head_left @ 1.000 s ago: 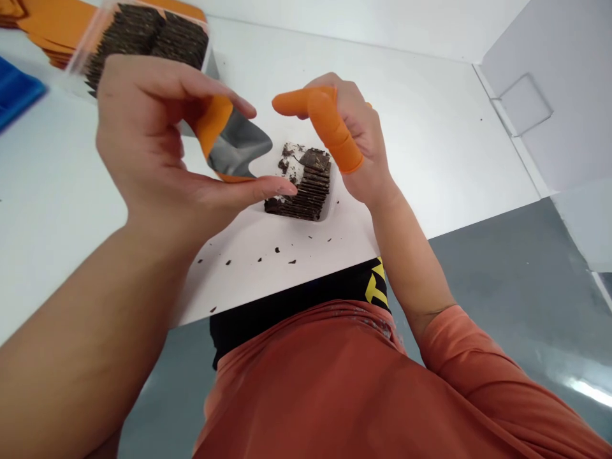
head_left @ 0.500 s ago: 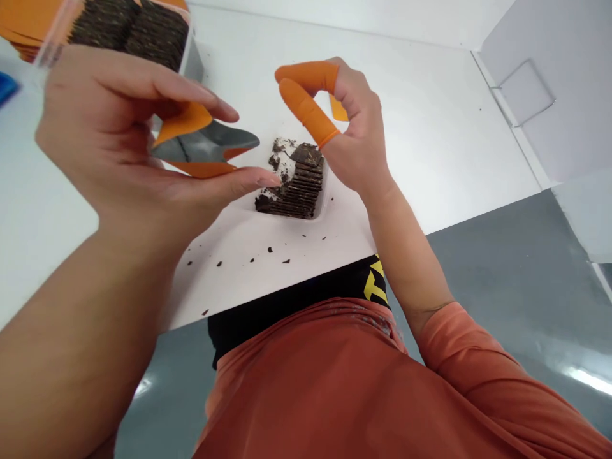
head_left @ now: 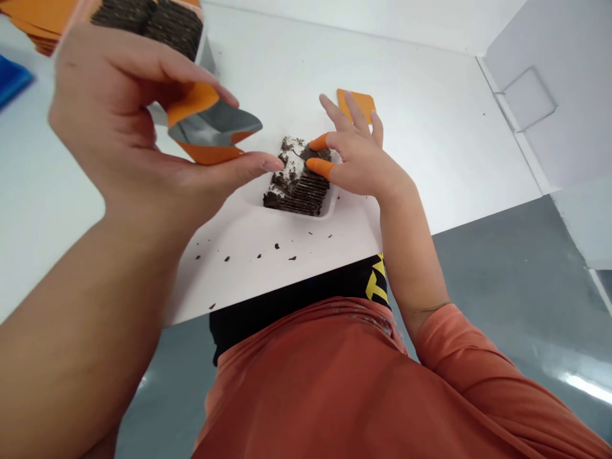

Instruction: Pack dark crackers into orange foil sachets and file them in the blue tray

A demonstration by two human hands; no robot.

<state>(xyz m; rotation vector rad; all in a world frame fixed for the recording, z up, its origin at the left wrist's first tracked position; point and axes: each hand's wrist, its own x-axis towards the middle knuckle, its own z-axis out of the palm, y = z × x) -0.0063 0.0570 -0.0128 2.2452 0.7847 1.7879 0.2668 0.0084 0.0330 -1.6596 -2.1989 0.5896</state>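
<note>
The left hand [head_left: 115, 121] holds the pouch [head_left: 210, 155] wide, while the right hand [head_left: 361, 158], narrowed at dark slices [head_left: 303, 194] in the tray [head_left: 331, 204] (whether gripping, I can't tell), should pinch lightly against crumbling.

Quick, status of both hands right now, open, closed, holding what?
Left hand: holding the orange pouch, its mouth gaping.
Right hand: at the dark slabs; whether it grips one cannot be told.
</note>
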